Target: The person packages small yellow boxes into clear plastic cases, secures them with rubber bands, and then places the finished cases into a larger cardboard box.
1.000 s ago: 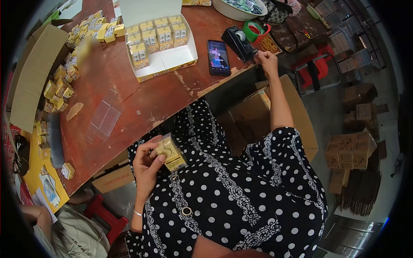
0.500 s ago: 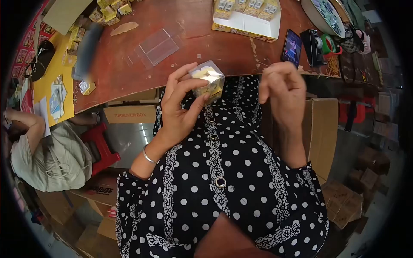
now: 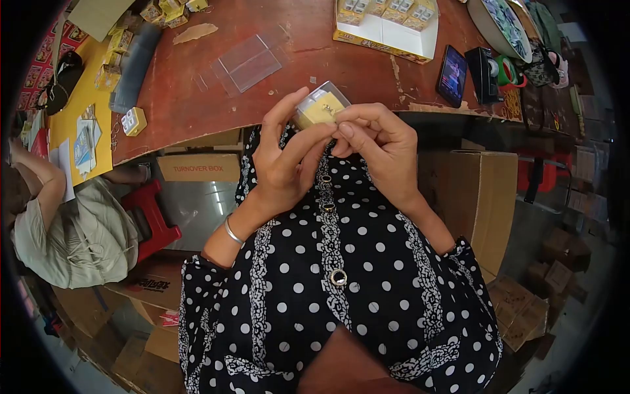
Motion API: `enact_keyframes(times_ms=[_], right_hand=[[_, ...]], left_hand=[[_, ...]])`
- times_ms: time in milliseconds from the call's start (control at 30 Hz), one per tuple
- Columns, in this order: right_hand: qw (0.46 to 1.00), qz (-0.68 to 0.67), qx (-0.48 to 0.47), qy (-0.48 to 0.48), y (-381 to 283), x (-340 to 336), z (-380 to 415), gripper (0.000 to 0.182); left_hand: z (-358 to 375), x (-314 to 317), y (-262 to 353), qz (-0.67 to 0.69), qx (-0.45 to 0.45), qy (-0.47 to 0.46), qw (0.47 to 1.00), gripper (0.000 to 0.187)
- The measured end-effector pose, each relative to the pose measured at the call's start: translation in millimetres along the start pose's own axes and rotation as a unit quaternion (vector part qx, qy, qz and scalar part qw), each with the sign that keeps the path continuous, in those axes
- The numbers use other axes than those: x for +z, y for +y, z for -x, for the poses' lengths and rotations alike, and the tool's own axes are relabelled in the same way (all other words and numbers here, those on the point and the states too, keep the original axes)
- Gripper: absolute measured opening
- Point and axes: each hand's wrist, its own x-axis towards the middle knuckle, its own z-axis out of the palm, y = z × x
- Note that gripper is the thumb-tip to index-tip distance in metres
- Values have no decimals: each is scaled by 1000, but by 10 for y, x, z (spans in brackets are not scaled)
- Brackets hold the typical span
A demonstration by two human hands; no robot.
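Observation:
A small clear plastic box (image 3: 323, 104) with a yellow piece inside is held at the table's front edge. My left hand (image 3: 283, 154) grips it from the left, fingers wrapped round its side. At the box's right lower corner my right hand (image 3: 380, 148) has its thumb and fingers pinched together; whatever is between them is too small to make out. Clear flat plastic pieces (image 3: 251, 65) lie on the red table (image 3: 177, 85) beyond the box. A small yellow and white block (image 3: 133, 122) sits near the edge at the left.
A tray (image 3: 384, 47) of small yellow boxes is at the back. At right are a phone (image 3: 452, 75), a black tape dispenser (image 3: 484, 75) and a round bin (image 3: 502, 26). Another person's arm (image 3: 39, 174) is at the left. Cardboard boxes (image 3: 482, 203) stand below the table.
My right hand has moved left to the box, its fingers now at the corner. The box is tilted differently in my left hand.

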Motion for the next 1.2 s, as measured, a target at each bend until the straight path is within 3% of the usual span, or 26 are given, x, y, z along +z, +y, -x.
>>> enact_keyframes(times_ms=[200, 300, 333, 367, 500, 700, 767, 800, 867, 1000, 1100, 1200], right_hand=[[995, 48, 41, 74, -61, 6, -45, 13], [985, 155, 5, 73, 11, -92, -103, 17], [948, 261, -172, 68, 53, -144, -144, 20], [869, 355, -341, 60, 76, -189, -180, 24], [860, 359, -361, -30, 77, -298, -268, 33], [901, 330, -243, -141, 33, -276, -314, 52], [975, 181, -75, -108, 74, -194, -256, 65], [974, 181, -76, -110, 97, -207, -245, 65], [984, 52, 77, -150, 151, -281, -231, 70], [989, 44, 62, -129, 184, -419, -247, 59], [967, 143, 36, -208, 54, -519, -330, 44], [942, 192, 51, -272, -118, -417, -410, 47]], left_hand=[[6, -13, -6, -13, 22, -2, 1000, 31], [-33, -49, 60, 2, -7, -10, 1000, 30], [-57, -74, 110, 24, -36, -26, 999, 31], [-70, -86, 135, 45, -65, -42, 996, 31], [-25, -75, 108, 118, -130, -36, 984, 31], [-57, -79, 86, 104, -140, -22, 984, 28], [-67, -55, 95, 199, -169, -2, 965, 38], [-74, -56, 96, 198, -167, 1, 966, 38], [-81, -69, 97, 301, -252, 25, 919, 49], [-83, -188, 40, 313, -294, -26, 902, 61], [-173, -312, 0, 171, -255, -178, 935, 71], [-189, -309, 33, 200, -269, -225, 915, 61]])
